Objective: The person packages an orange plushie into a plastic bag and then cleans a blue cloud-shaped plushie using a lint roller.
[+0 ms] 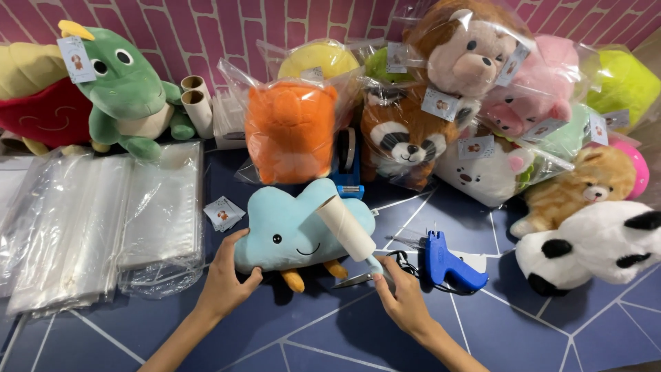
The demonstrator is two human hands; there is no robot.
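My left hand (224, 279) grips the lower left edge of the blue cloud plush (292, 231), fingers closed on it. My right hand (403, 300) clasps the handle of the lint roller (346, 227), which rests across the plush's right side. The blue tagging gun (447, 262) lies just right of the plush.

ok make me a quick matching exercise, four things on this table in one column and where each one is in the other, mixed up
Things:
1. blue cloud plush
2. lint roller
3. blue tagging gun
4. orange plush

Places or states:
A. in a clear bag, behind the cloud
B. lying on the table, right of the hands
C. held at its edge by the left hand
D. handle in the right hand, roll on the cloud

Pairs: 1-C, 2-D, 3-B, 4-A
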